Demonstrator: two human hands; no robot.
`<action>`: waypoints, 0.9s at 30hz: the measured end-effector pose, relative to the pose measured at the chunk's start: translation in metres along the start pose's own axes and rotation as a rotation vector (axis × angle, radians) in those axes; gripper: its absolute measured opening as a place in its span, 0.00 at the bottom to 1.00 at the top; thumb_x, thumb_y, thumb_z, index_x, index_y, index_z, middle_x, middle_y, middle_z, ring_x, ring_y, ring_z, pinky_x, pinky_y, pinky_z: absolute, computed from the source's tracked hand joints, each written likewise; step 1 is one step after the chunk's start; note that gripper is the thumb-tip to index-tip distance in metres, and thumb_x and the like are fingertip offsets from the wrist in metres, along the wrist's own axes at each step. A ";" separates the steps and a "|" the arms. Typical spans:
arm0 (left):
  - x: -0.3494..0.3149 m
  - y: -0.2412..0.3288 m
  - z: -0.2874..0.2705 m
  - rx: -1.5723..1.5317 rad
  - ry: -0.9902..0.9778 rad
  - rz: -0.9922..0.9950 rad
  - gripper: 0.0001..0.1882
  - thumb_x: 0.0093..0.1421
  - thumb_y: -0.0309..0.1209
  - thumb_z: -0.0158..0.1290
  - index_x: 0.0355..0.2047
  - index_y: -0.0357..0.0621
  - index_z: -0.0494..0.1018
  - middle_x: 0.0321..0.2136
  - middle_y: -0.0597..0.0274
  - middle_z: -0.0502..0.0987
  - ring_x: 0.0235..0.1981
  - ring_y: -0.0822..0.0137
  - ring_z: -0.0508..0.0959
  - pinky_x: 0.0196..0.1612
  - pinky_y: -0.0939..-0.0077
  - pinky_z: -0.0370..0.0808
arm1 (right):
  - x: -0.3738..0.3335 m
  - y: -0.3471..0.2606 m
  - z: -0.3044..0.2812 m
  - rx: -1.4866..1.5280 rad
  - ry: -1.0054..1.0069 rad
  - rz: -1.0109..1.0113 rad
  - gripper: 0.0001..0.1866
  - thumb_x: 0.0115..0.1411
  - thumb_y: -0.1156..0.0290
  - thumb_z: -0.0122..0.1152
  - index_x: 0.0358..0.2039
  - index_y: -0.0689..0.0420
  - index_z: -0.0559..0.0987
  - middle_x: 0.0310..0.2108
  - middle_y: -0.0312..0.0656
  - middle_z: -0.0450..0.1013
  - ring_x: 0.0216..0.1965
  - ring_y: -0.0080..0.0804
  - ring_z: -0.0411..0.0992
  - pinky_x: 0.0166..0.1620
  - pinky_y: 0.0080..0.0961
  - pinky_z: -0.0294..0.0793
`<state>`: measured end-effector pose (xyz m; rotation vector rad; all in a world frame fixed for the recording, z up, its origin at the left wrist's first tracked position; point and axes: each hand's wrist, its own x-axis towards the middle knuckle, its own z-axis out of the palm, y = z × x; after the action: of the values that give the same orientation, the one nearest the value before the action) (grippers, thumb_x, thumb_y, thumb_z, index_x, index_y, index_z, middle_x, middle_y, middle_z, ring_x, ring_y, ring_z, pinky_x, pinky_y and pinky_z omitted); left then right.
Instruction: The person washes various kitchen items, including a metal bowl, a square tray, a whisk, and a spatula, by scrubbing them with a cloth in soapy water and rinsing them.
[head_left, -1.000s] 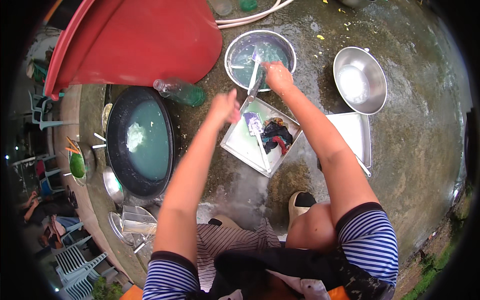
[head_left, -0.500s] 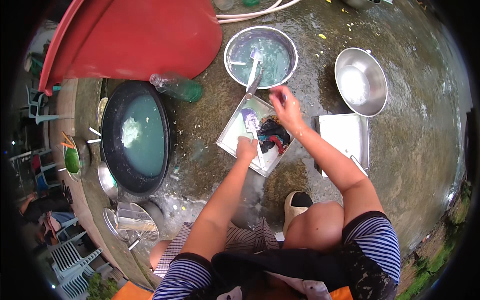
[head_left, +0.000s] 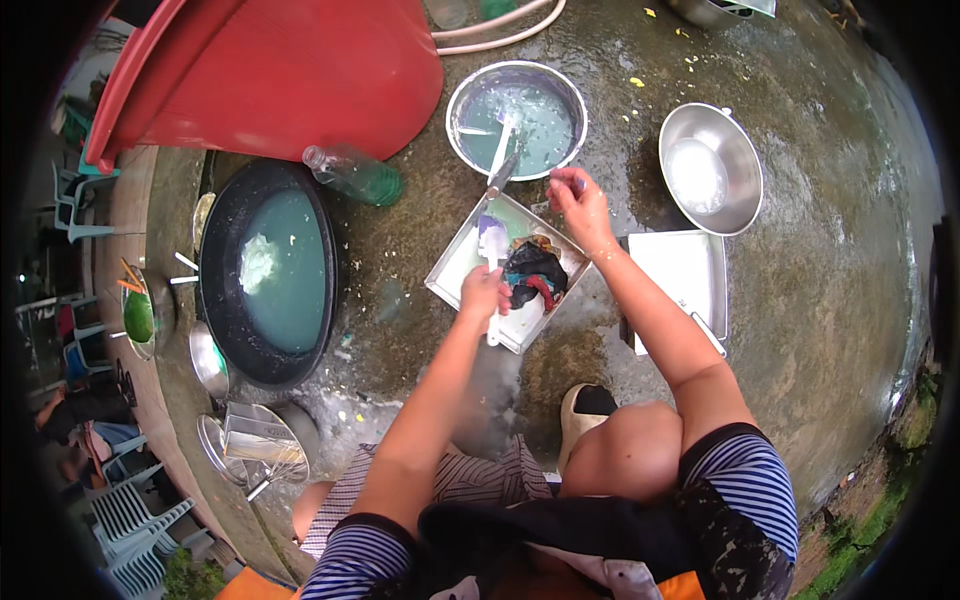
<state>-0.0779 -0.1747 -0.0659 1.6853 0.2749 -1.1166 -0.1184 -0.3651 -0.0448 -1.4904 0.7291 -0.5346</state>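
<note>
Across wet, mottled concrete (head_left: pixel 800 330), the left hand (head_left: pixel 484 292) grips a smooth white spatula (head_left: pixel 493 256) over a square metal tray (head_left: pixel 455 270); the right hand (head_left: pixel 583 208) curls, whether pinching anything I cannot tell.

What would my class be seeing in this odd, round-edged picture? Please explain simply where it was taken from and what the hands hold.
There is no machine here: these are a person's own bare hands. The camera is worn on the head and looks down; its wide lens bends straight edges.

The left hand holds a white spatula, its blade smeared purple, over a metal tray. In that tray lies a dark, crumpled, cloth-like bundle. The right hand is near the tray's far side, fingers curled; whether it holds anything is unclear.

On the wet ground around them are a round metal basin and a black tub, both with cloudy water, and a greenish bottle.
</note>
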 end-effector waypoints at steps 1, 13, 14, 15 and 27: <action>-0.010 0.012 -0.008 0.056 -0.018 0.017 0.10 0.57 0.33 0.43 0.38 0.42 0.66 0.14 0.63 0.66 0.06 0.76 0.59 0.08 0.81 0.57 | 0.003 -0.007 -0.002 0.099 0.015 0.024 0.08 0.53 0.73 0.51 0.33 0.62 0.71 0.22 0.38 0.71 0.23 0.21 0.68 0.28 0.19 0.68; -0.066 0.159 -0.015 0.089 -0.245 0.318 0.11 0.58 0.36 0.42 0.34 0.41 0.67 0.10 0.71 0.60 0.06 0.82 0.53 0.08 0.87 0.48 | 0.014 -0.096 0.069 0.882 -0.579 0.337 0.21 0.51 0.74 0.55 0.44 0.70 0.64 0.40 0.54 0.68 0.43 0.38 0.68 0.48 0.28 0.66; -0.067 0.164 -0.010 0.091 -0.247 0.326 0.11 0.58 0.36 0.42 0.34 0.41 0.67 0.10 0.71 0.60 0.06 0.82 0.53 0.08 0.87 0.48 | 0.019 -0.099 0.069 0.881 -0.580 0.328 0.21 0.51 0.74 0.55 0.44 0.70 0.64 0.40 0.54 0.68 0.43 0.38 0.68 0.48 0.28 0.66; -0.067 0.168 -0.005 0.110 -0.239 0.343 0.10 0.58 0.35 0.42 0.32 0.41 0.67 0.10 0.71 0.60 0.06 0.82 0.53 0.08 0.87 0.47 | 0.026 -0.101 0.068 0.900 -0.549 0.395 0.17 0.51 0.74 0.55 0.39 0.69 0.67 0.38 0.53 0.69 0.39 0.37 0.69 0.43 0.27 0.68; -0.076 0.159 0.006 0.103 -0.206 0.327 0.12 0.59 0.35 0.40 0.33 0.39 0.67 0.09 0.73 0.59 0.06 0.83 0.50 0.08 0.87 0.45 | 0.059 -0.095 0.050 0.851 -0.421 0.304 0.13 0.56 0.71 0.48 0.32 0.72 0.68 0.28 0.57 0.70 0.33 0.45 0.72 0.35 0.33 0.75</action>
<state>-0.0189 -0.2222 0.0930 1.6183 -0.1858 -1.0588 -0.0305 -0.3761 0.0403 -0.6399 0.3090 -0.2272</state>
